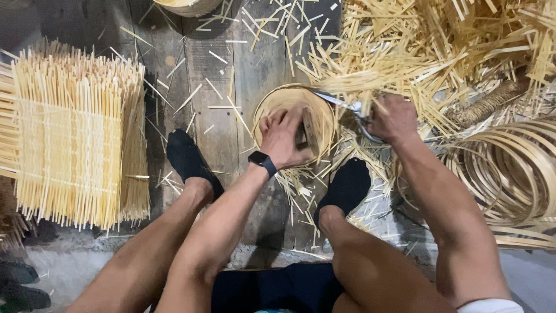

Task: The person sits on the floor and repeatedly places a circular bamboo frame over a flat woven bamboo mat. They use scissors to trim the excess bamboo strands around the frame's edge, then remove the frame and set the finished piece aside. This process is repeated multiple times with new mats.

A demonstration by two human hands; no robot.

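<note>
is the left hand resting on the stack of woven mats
No: the left hand presses inside the round basket; the woven mats stand apart at the far left.

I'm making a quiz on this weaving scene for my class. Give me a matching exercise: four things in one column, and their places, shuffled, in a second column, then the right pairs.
Things:
1. round woven bamboo basket
2. stack of pale woven bamboo mats
3. coiled bamboo hoops
4. black smartwatch

Places:
A. far left of the plank floor
B. on the left hand's wrist
C. between the two black-socked feet, under the left hand
D. at the right edge, beyond the right hand

Pairs: 1-C, 2-A, 3-D, 4-B
</note>
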